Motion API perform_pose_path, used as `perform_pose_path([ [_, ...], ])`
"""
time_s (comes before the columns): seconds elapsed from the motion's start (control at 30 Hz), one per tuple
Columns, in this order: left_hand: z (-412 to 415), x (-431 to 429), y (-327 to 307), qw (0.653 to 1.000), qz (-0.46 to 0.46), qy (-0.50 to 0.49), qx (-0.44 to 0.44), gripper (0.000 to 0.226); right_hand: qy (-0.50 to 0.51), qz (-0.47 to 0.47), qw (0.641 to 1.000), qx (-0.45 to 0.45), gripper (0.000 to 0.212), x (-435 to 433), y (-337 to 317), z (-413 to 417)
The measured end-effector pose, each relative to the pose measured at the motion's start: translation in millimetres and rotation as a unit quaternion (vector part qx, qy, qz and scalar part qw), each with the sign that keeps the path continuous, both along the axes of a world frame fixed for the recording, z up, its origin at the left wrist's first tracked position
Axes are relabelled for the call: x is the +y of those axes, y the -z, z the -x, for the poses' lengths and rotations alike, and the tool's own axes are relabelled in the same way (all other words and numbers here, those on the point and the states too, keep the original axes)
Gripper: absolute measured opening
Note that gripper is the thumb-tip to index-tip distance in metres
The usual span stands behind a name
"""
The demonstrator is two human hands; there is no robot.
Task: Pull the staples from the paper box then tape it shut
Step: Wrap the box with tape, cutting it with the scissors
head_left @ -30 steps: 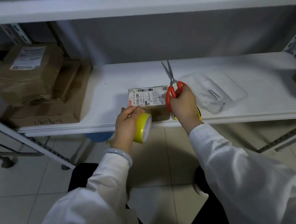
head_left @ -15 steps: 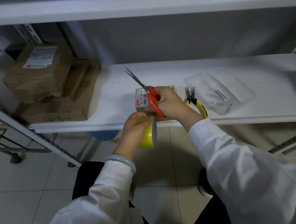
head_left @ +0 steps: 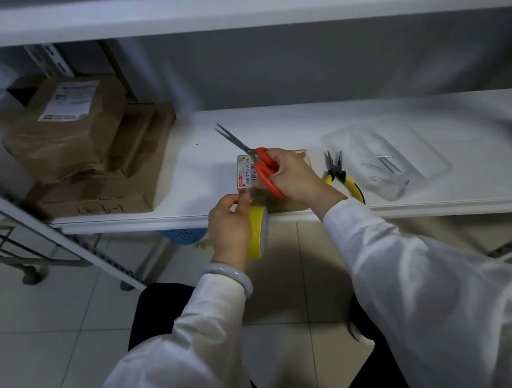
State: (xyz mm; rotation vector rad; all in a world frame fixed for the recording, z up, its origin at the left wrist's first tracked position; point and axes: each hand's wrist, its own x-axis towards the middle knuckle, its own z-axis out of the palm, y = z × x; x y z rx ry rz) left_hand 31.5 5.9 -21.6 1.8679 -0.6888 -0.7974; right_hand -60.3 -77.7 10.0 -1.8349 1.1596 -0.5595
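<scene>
A small brown paper box [head_left: 247, 175] with a barcode label lies near the front edge of the white shelf [head_left: 404, 125]. My right hand [head_left: 295, 176] grips red-handled scissors [head_left: 256, 162] over the box, blades slightly apart and pointing up-left. Below the shelf edge my left hand [head_left: 229, 224] holds a yellow tape roll [head_left: 258, 231], its fingertips pinching the clear tape end near the box's front left corner. The box's right part is hidden behind my right hand.
Yellow-handled pliers [head_left: 341, 174] lie right of the box. A clear plastic tray [head_left: 385, 158] farther right holds a few pulled staples. Stacked cardboard parcels [head_left: 85, 152] fill the shelf's left end. A blue basket [head_left: 181, 236] sits under the shelf.
My right hand swung the scissors from pointing straight up to up-left and moved over the box. My left hand brought the tape roll in to the box's front edge.
</scene>
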Motion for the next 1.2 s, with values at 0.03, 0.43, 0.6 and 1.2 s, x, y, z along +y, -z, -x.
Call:
perform_pose_path([
  [0.03,0,-2,1,1.0,-0.001,-0.005,0.003,0.026,0.004,-0.001,1.0,0.001,0.016,-3,2,-2],
  [0.43,-2,-12,4,0.999,-0.031,-0.028,0.028,0.033,0.024,0.02,0.997,0.068,0.029,-12,11,-10],
  [0.6,-2,-13,3,0.998,-0.025,-0.035,0.037,0.036,0.021,0.029,0.995,0.091,0.033,-11,11,-11],
  [1.2,-2,-16,4,0.99,-0.029,-0.062,0.126,0.031,0.057,0.039,0.996,0.047,0.042,-7,14,-1],
])
